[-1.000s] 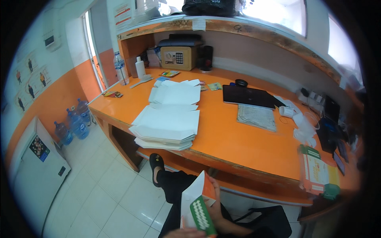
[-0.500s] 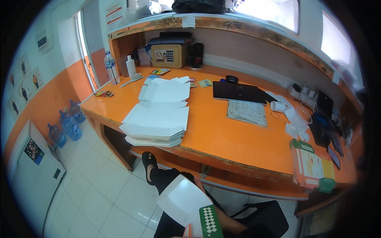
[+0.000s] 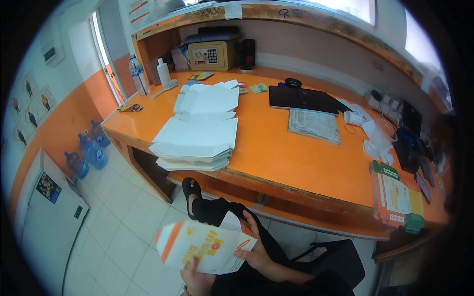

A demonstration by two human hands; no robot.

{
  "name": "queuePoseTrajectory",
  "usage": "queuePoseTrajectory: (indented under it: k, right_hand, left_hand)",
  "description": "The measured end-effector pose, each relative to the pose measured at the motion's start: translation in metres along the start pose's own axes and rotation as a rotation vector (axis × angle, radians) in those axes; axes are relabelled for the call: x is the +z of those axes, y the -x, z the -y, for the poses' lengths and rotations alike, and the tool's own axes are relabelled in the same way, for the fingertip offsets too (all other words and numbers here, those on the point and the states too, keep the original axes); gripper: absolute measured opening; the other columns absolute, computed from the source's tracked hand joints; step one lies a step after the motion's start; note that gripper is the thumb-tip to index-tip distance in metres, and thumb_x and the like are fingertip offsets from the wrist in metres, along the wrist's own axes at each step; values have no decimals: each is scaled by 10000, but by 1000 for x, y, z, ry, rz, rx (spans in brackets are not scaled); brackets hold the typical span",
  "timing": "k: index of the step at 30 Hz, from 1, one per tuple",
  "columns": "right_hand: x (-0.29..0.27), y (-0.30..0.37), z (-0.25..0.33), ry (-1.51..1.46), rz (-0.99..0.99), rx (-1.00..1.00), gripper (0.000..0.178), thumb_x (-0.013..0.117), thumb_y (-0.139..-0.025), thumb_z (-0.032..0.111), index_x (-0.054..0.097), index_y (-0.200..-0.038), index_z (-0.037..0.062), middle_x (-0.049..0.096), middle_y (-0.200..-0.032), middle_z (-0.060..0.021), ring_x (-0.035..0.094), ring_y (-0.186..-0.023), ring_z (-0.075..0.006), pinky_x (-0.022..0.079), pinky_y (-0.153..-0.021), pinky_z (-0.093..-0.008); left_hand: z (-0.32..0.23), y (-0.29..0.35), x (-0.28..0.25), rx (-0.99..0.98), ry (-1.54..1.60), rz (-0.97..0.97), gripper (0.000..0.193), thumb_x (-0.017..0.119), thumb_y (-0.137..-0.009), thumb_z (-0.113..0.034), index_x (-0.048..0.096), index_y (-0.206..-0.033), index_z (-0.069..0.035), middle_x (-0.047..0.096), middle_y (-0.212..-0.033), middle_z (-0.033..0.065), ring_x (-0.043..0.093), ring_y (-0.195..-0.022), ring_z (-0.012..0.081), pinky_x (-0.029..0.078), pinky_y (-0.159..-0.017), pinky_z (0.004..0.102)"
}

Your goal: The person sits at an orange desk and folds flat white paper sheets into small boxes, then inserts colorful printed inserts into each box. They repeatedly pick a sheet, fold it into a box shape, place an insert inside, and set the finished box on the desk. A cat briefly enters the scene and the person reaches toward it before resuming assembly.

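A partly folded cardboard food box [image 3: 190, 239], white with orange and yellow print, is held over my lap. My left hand [image 3: 198, 280] grips its lower edge, thumb on the printed face. At the box's right end, my right hand [image 3: 255, 250] is closed around a raised panel, thumb in front and fingers behind. A stack of flat white box blanks [image 3: 197, 135] lies on the orange desk [image 3: 276, 172] beyond my hands. Near the desk's right front corner lie printed cartons [image 3: 395, 197] in orange, white and green.
A black laptop [image 3: 306, 100] rests above a folded newspaper [image 3: 313, 126]. Cables and a white cup [image 3: 352, 117] lie at the right. A small safe [image 3: 211, 55], water bottle [image 3: 138, 76] and white bottle [image 3: 163, 72] stand at the back. A black bag [image 3: 338, 264] is below.
The box has turned and shifted left, so its printed outer face shows instead of the plain white inside. Both hands have come into clearer view on it. The head view has shifted slightly.
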State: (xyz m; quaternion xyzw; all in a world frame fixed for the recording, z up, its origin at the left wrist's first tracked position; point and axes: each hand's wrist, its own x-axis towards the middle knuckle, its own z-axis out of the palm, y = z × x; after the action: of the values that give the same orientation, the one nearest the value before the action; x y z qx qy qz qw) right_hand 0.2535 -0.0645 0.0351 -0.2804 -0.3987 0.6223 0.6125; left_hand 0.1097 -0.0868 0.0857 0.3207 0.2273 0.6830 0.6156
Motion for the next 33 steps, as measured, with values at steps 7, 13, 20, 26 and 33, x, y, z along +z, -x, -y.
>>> queuePoseTrajectory:
  k: [7,13,20,26,33]
  right_hand:
    - [8,2,-3,31,7,-4,1088,785,-687,160,66,-1499,78,375,-1370,-111,361,-1316,-227,259,-1119,-395]
    - [10,2,2,-8,-51,60,1016,785,-680,134,146,-1467,70,378,-1361,-99,378,-1296,-212,301,-1100,-383]
    - [5,-2,-11,131,-62,-60,869,753,-764,92,210,-1443,96,390,-1337,-138,466,-1215,-225,400,-1026,-365]
    - [-7,-8,-36,163,-173,-277,728,722,-799,136,310,-1396,84,334,-1395,-176,425,-1264,-272,379,-1048,-394]
    - [-13,-4,-35,155,-320,-387,578,686,-840,188,427,-1342,71,268,-1462,-221,378,-1321,-327,354,-1073,-429]
  left_hand:
    - [8,3,-19,-29,9,-179,576,489,-903,-229,319,-1391,25,460,-1365,217,495,-1237,355,413,-1027,490]
    - [10,14,-11,84,-139,29,658,561,-878,-308,318,-1409,-6,429,-1406,214,461,-1261,385,362,-1070,490]
    - [-6,0,6,569,-922,739,726,557,-892,-416,287,-1456,-46,350,-1465,239,317,-1377,391,248,-1131,496]
    - [-5,6,26,659,-1627,959,628,641,-709,-146,499,-1317,-76,389,-1461,171,389,-1346,319,316,-1047,521]
    - [-6,10,9,579,-1622,942,599,608,-713,-119,501,-1298,-46,405,-1435,193,406,-1310,351,298,-1041,547]
